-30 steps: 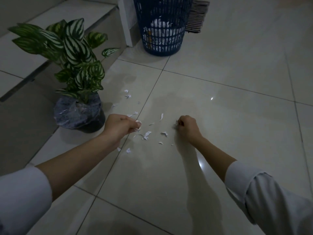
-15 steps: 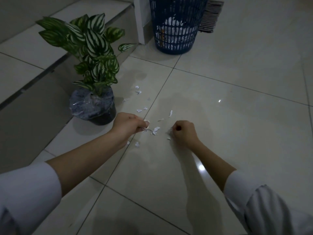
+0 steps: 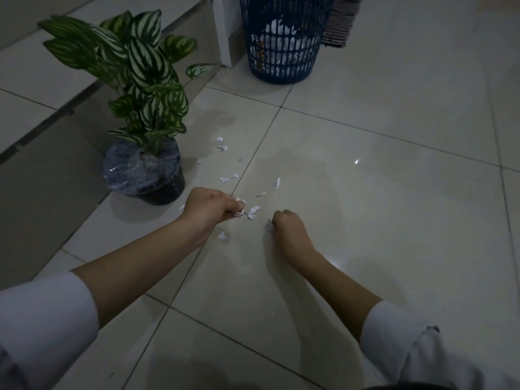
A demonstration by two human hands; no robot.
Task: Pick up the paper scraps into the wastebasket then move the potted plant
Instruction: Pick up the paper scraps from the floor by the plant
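head view: both fists still clenched on paper scraps [image 3: 253, 211], left hand [image 3: 211, 205] & right hand [image 3: 287, 225] now closer.

We see white paper scraps [image 3: 253, 211] scattered over a pale cream, glossy floor [image 3: 365, 192] crossed by thin dark grout lines. The potted plant [image 3: 143, 80] carries green leaves striped in white and dark green, some edged yellowish; its pot [image 3: 146, 175] is black, wrapped in clear film over a speckled dark blue-grey surface. The wastebasket [image 3: 284, 46] is deep blue with a lattice pattern, white paper showing through its openings. Beside it we make out a mat [image 3: 339, 23] in grey and dark stripes. Both sleeves [image 3: 42, 319] are white. The step [image 3: 36, 88] is pale grey with a darker edge band.
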